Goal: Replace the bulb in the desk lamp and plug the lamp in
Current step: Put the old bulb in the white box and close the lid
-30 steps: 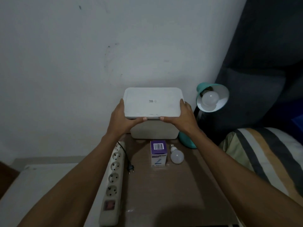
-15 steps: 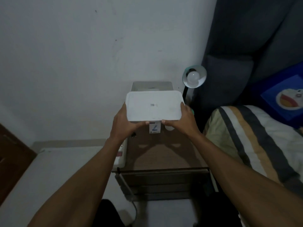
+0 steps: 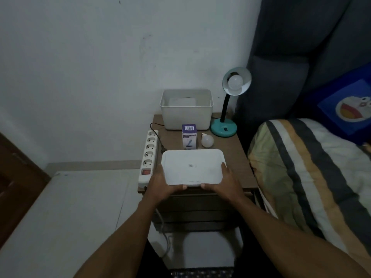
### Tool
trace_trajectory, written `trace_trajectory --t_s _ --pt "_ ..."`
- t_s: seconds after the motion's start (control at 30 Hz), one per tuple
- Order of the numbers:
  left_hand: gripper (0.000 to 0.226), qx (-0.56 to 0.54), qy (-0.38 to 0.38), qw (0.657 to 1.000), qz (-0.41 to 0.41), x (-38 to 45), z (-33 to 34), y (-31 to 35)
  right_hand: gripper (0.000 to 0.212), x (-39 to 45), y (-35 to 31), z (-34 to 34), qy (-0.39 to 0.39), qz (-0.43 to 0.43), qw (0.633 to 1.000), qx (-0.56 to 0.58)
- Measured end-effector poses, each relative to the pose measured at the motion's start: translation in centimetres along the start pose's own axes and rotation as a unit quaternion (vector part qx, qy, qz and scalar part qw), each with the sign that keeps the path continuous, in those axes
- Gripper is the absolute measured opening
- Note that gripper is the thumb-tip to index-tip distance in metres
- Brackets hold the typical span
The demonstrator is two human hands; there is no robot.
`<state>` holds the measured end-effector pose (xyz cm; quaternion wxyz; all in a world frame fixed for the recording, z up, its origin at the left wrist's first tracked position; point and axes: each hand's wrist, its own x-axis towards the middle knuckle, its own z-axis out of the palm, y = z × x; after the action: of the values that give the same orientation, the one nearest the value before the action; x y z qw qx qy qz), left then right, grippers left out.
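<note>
The teal gooseneck desk lamp stands at the upper right of the wooden tabletop, its shade tipped toward the camera with a white bulb in the shade. A loose white spare bulb lies just below and left of the lamp's base, beside a small purple-and-white bulb carton, its long axis running up the frame, screw cap away from the person. Both hands are occupied: the left hand and right hand have their fingers wrapped around the short ends of a flat white plastic lid, held low over the tabletop's near edge. Lamp and spare bulb lie up-frame and right, so the right hand is probably nearer once free. An open white plastic bin sits behind; a white power strip runs along the left edge with the black plug beside it
</note>
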<state>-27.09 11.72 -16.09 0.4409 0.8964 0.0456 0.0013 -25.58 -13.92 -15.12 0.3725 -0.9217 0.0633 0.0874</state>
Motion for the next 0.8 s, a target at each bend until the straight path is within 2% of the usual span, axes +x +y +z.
trace_trajectory --t_s 0.17,0.27,0.43,0.6,0.67,0.7,0.8 --pt "0.124 0.139 -0.057 0.987 -0.064 1.1 1.4 0.1 0.133 0.8 0.9 0.4 -0.039 0.012 0.993 -0.113" --pt "0.128 0.199 -0.07 0.975 -0.068 1.5 2.0 0.3 0.125 1.0 1.1 0.2 -0.036 0.001 0.986 -0.165" --pt "0.12 0.148 0.004 0.989 -0.016 3.6 0.8 1.0 0.096 3.1 -0.9 -1.3 0.049 -0.024 0.99 -0.128" --pt "0.088 0.067 0.095 0.992 0.048 9.0 -1.9 2.9 0.057 7.3 -4.5 -2.6 0.114 -0.046 0.99 -0.065" --pt "0.093 0.066 0.116 0.99 0.045 11.4 -3.1 4.0 0.04 9.5 -5.6 -2.7 0.117 -0.047 0.991 -0.054" --pt "0.094 0.064 0.124 0.989 0.044 12.8 -3.5 4.2 0.036 10.5 -6.0 -2.7 0.116 -0.044 0.991 -0.049" --pt "0.094 0.054 0.137 0.988 0.049 16.7 -4.5 4.8 0.044 13.4 -6.8 -2.2 0.111 -0.035 0.993 -0.025"
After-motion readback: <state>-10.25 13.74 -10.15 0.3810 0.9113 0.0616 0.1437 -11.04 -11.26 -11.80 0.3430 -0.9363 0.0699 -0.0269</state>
